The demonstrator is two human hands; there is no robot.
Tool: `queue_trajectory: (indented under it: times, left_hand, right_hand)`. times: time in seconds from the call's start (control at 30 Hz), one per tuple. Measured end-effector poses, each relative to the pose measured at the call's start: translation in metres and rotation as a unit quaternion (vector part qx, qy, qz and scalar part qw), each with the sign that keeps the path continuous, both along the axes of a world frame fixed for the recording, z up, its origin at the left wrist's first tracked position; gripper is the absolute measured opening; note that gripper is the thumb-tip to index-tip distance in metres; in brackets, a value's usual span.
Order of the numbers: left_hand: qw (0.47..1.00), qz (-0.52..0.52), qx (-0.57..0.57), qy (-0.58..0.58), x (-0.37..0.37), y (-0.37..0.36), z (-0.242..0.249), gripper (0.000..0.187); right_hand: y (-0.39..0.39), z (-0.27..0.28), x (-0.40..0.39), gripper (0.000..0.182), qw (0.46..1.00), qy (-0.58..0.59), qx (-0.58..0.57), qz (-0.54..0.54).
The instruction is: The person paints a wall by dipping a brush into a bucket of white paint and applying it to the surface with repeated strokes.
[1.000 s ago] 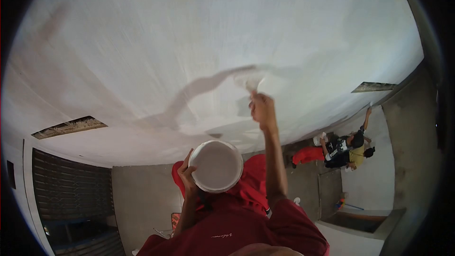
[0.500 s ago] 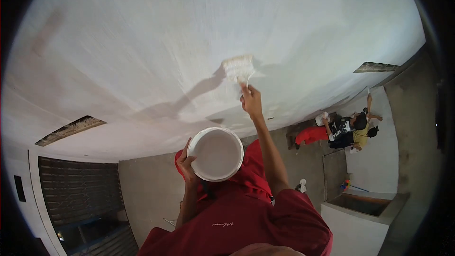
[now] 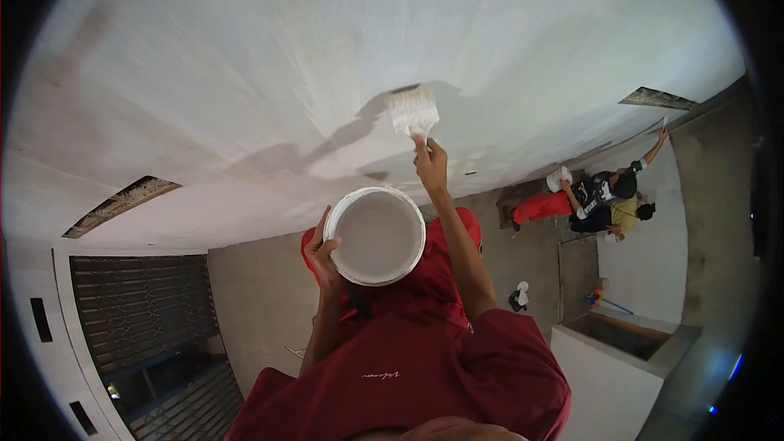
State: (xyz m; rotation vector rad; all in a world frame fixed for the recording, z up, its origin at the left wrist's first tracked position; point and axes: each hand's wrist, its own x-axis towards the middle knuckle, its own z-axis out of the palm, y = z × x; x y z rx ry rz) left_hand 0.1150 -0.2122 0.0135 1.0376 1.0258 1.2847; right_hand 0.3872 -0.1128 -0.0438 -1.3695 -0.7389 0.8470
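Note:
My right hand [image 3: 431,165] grips the handle of a wide paintbrush [image 3: 414,112], its white-coated bristles pointing up at the pale painted wall [image 3: 327,41]. The brush's shadow falls on the wall just beside and above the bristles. In my left hand [image 3: 325,250] is a round white bucket [image 3: 334,257], held in front of my chest with the thumb over its rim. Greyish-white liquid paint [image 3: 376,233] shows inside it.
On the right, two people work by the far wall; one in red trousers [image 3: 543,207] holds a white bucket [image 3: 559,179] and reaches up with a brush. Dark openings [image 3: 122,206] [image 3: 657,99] break the wall. A metal folding gate [image 3: 143,302] stands at left, a white counter [image 3: 608,376] at lower right.
The brush has tilted and its bristles now stand apart from their shadow. The bucket sits slightly higher in view. The far person's raised arm reaches further up and right.

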Motion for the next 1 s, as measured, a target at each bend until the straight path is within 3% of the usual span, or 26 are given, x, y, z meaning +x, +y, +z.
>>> queue_trajectory:
  times: [0.07, 0.23, 0.37, 0.43, 0.53, 0.63, 0.7, 0.8, 1.0]
  left_hand:
    - [1.000, -0.001, -0.014, -0.007, 0.003, -0.001, 0.009, 0.069]
    - [1.000, -0.010, -0.004, 0.007, 0.009, 0.002, 0.023, 0.072]
    - [0.999, -0.004, -0.043, -0.007, 0.005, -0.001, 0.012, 0.070]
    - [0.999, -0.008, 0.016, 0.037, 0.004, 0.001, 0.003, 0.069]
    - [0.999, -0.006, 0.022, 0.036, -0.001, 0.007, 0.008, 0.067]
    - [0.999, -0.016, 0.023, 0.027, 0.007, -0.002, 0.015, 0.066]
    - [0.999, -0.028, 0.040, 0.022, 0.010, 0.006, 0.009, 0.066]
    - [0.999, -0.043, 0.007, 0.012, 0.005, 0.004, 0.006, 0.066]
    - [0.998, -0.045, 0.035, 0.013, 0.007, 0.003, 0.011, 0.067]
  right_hand:
    - [0.016, -0.006, -0.001, 0.044, 1.000, 0.002, 0.018, 0.004]
    - [0.048, -0.127, 0.000, 0.045, 0.982, -0.182, 0.009, -0.051]
    - [0.019, -0.148, -0.005, 0.052, 0.966, -0.218, -0.134, -0.044]
    - [0.019, -0.215, 0.005, 0.051, 0.958, -0.187, -0.218, -0.015]
    - [-0.004, -0.176, 0.005, 0.048, 0.943, -0.068, -0.326, 0.018]
    - [0.016, -0.134, 0.009, 0.048, 0.987, 0.006, -0.159, 0.003]
    - [0.037, -0.095, 0.012, 0.045, 0.979, 0.013, -0.201, -0.015]
    - [0.018, -0.017, 0.017, 0.044, 0.982, 0.074, -0.172, -0.024]
    - [-0.021, 0.129, 0.054, 0.042, 0.999, 0.046, 0.005, -0.015]
